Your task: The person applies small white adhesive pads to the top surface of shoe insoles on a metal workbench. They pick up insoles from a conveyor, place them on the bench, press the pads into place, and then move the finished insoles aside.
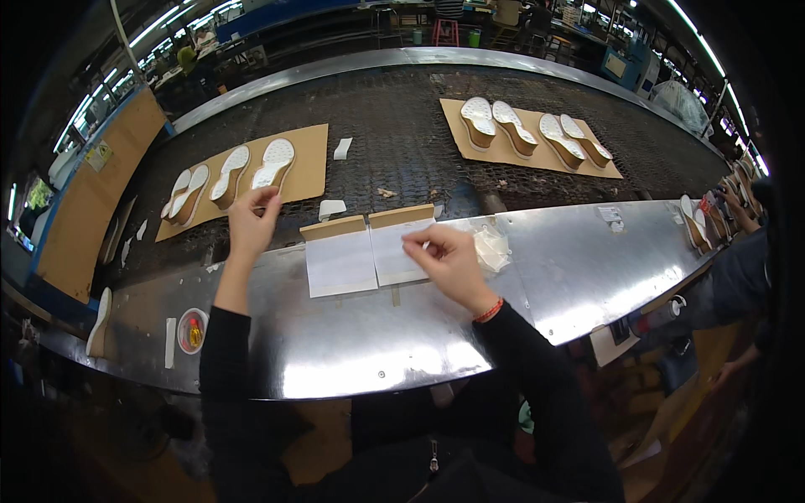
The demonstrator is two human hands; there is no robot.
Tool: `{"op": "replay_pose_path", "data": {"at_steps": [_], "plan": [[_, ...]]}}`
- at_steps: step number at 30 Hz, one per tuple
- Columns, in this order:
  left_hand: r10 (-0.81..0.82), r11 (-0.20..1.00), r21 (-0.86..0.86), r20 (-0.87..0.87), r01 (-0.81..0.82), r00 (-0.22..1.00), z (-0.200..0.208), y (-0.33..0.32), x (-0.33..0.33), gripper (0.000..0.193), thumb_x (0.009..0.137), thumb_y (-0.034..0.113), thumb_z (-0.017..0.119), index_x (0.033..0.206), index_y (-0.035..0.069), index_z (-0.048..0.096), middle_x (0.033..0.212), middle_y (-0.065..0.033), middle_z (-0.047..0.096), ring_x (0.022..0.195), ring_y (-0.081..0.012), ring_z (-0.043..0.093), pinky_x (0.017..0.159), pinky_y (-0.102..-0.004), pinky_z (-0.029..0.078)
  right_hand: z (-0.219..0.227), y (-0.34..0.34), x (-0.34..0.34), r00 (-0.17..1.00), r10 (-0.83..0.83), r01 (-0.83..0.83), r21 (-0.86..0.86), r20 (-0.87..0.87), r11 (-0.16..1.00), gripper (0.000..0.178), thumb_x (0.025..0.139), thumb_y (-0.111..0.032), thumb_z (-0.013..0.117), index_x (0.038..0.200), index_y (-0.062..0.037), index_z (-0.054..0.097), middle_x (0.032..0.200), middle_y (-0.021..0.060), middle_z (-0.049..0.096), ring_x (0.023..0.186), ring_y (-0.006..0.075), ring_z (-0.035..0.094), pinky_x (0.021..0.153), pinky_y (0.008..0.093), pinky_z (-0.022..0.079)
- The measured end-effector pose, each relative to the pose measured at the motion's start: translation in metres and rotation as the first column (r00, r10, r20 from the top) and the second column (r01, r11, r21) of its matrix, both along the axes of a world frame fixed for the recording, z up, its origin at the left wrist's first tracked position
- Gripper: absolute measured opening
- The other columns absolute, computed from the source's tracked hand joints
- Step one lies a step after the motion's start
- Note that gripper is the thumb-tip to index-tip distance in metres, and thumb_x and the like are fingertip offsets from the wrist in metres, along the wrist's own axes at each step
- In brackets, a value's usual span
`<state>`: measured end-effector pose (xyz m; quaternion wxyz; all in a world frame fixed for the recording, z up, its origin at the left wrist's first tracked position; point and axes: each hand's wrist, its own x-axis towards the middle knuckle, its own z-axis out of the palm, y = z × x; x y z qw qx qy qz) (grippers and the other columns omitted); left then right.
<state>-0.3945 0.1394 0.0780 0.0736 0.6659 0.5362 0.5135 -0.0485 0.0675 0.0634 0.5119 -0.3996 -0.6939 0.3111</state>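
Note:
My left hand is closed, thumb and fingers drawn together, at the near end of a white-topped wedge shoe sole. It hides the sole's heel, and I cannot tell whether it grips it. That sole lies with several others, such as a tan-sided sole, on a cardboard sheet. Over the right one of two white paper sheets, my right hand is pinched; whatever it holds is too small to make out. The left paper sheet and right paper sheet lie side by side against tan strips.
Several soles stand on a second cardboard sheet on the dark mesh belt. On the metal ledge are crumpled white scraps, a small round tub and a single sole. A co-worker's hand holds soles at right.

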Motion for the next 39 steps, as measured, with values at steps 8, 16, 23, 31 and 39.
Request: {"op": "replay_pose_path", "data": {"at_steps": [8,16,23,31,39], "plan": [[0.288,0.894,-0.147,-0.534,-0.423,0.795,-0.027,0.106,-0.146,0.043,0.096,0.037,0.057,0.103,-0.004,0.071,0.109,-0.0260,0.066,0.102,-0.0423,0.063,0.089,-0.0468,0.048,-0.036,-0.009,-0.025,0.984,0.136,-0.147,0.090,0.115,0.985,0.010,0.084,-0.011,0.071,0.087,-0.0017,0.073,0.070,0.0085,0.066,0.059,0.0206,0.060,0.056,0.0328,0.047],[0.257,0.846,-0.241,-0.597,-0.476,0.760,-0.027,0.153,-0.145,0.056,0.098,0.047,0.050,0.100,-0.005,0.073,0.105,-0.0277,0.068,0.100,-0.0437,0.065,0.086,-0.0496,0.049,-0.040,-0.001,-0.027,0.982,0.163,-0.172,0.103,0.096,0.980,0.010,0.084,-0.012,0.070,0.084,-0.0022,0.072,0.070,0.0093,0.064,0.062,0.0249,0.062,0.061,0.0353,0.049],[0.141,0.955,-0.088,-0.707,-0.283,0.693,-0.019,0.138,-0.103,0.038,0.087,0.035,0.067,0.087,-0.002,0.074,0.081,-0.0249,0.069,0.079,-0.0399,0.068,0.074,-0.0480,0.053,-0.044,0.002,-0.030,0.986,0.146,-0.152,0.087,0.074,0.984,0.010,0.083,-0.012,0.070,0.084,-0.0016,0.072,0.069,0.0103,0.065,0.061,0.0255,0.062,0.060,0.0352,0.049],[0.162,0.956,-0.094,-0.615,-0.276,0.772,-0.002,0.147,-0.085,0.031,0.083,0.029,0.071,0.079,-0.002,0.073,0.071,-0.0226,0.068,0.066,-0.0370,0.068,0.064,-0.0431,0.052,-0.044,0.004,-0.031,0.993,0.120,-0.119,0.074,-0.007,0.990,0.010,0.082,-0.010,0.071,0.084,-0.0008,0.073,0.069,0.0128,0.067,0.061,0.0248,0.064,0.059,0.0342,0.050],[0.129,0.990,-0.033,-0.139,-0.134,0.982,0.088,-0.023,0.013,0.026,0.084,0.017,0.072,0.070,-0.004,0.066,0.057,-0.0043,0.061,0.054,-0.0077,0.057,0.051,-0.0263,0.043,-0.026,-0.004,-0.026,0.993,0.042,-0.038,0.041,-0.112,0.998,0.043,0.083,-0.025,0.077,0.118,-0.0039,0.064,0.109,0.0147,0.065,0.078,0.0172,0.064,0.067,0.0308,0.051]]}}
